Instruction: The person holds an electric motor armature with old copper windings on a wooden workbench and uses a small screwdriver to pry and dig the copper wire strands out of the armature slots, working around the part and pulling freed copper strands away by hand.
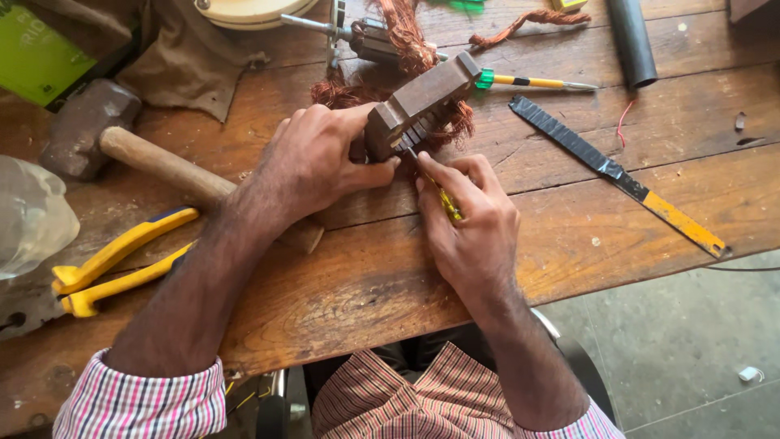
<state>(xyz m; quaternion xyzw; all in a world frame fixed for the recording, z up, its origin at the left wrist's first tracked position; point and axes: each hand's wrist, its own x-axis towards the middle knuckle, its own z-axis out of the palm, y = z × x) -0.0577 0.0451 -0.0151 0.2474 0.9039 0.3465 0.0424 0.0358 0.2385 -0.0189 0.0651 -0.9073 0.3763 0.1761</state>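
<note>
My left hand (313,162) grips a brown slotted metal motor core (422,99) and holds it tilted over the wooden workbench (374,276). Tangled copper wire (406,36) hangs around and behind the core. My right hand (471,219) is closed on a thin yellow-handled tool (449,205). Its tip points into the slots at the core's near end. Both hands touch each other beside the core.
A hammer (122,142) with a wooden handle lies at the left, with yellow-handled pliers (114,264) nearer me. A taped hacksaw blade (617,175) lies at the right, a green-and-yellow screwdriver (528,81) behind the core, a dark pipe (632,41) at the back. The bench edge runs in front of my lap.
</note>
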